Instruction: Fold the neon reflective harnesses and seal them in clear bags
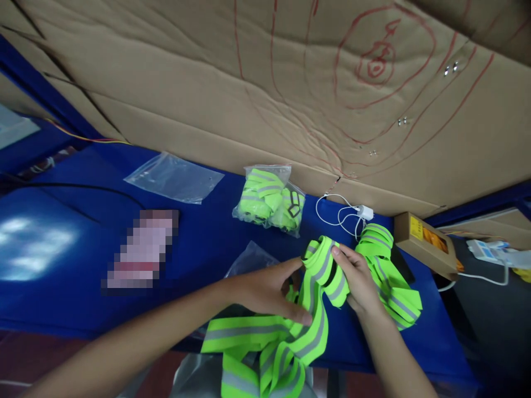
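Note:
A neon-green reflective strap with a grey stripe runs between my hands, its loose length spilling over the table's front edge. My right hand grips a folded bundle of it, thumb on top. Around the hanging part curls my left hand, with the thumb pressed on the band and the other fingers partly hidden behind it. Right of my right hand lies another heap of the same strap, rolled at its upper end. Behind my left forearm a clear plastic bag is partly covered.
Bags packed with green straps sit by the cardboard wall. A flat clear bag and a blurred-out pinkish object lie left on the blue table. A white charger with cable and a cardboard box stand right.

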A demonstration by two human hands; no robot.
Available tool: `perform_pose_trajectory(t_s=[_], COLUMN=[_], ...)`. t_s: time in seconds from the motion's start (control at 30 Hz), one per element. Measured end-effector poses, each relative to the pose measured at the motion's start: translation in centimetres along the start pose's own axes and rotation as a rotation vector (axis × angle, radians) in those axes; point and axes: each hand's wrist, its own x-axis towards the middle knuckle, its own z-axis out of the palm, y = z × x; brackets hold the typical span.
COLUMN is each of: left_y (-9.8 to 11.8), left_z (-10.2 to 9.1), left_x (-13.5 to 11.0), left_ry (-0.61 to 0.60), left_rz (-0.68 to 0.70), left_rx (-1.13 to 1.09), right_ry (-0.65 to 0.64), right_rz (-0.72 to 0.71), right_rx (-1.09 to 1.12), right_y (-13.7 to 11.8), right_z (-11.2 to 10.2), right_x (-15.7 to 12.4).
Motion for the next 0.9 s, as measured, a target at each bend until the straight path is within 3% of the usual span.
perform_pose_trajectory(t_s=[0.1, 0.2, 0.37, 0.53, 0.6, 0.7, 0.8, 0.9], left_y=[0.0, -0.3, -0.3, -0.4, -0.4, -0.1, 0.2, 0.6], left_z=[0.2, 0.1, -0.7, -0.7, -0.4, -0.1, -0.2, -0.4], left_x=[0.1, 0.2, 0.1, 0.0, 0.1, 0.4, 0.8, 1.1], left_ry=[0.14, 0.28, 0.175, 0.217, 0.262, 0.43, 0.613, 0.658], left_rz=[0.041, 0.209, 0.413, 0.373, 0.293, 0.1, -0.015, -0.03], left_rx=[-0.054, 0.097, 0.623, 0.717, 0.65, 0.391, 0.066, -0.246], right_ry=[-0.091, -0.147, -0.12, -0.103, -0.121, -0.188, -0.216, -0.208], right_rz=[0.102, 0.208, 0.284, 0.368, 0.444, 0.456, 0.296, 0.031], right_rx=[0.049, 0.05, 0.118, 0.264, 0.358, 0.437, 0.411, 0.2], right_y=[-0.3, -0.1, 0.7, 0.5, 0.3, 0.1, 0.4, 1.1], right_z=[0.5, 1.1, 1.9, 2.2, 2.0, 1.8, 1.5, 1.4], right_x=[-0.2, -0.4, -0.5, 0.2, 0.6, 0.9, 0.6, 0.1])
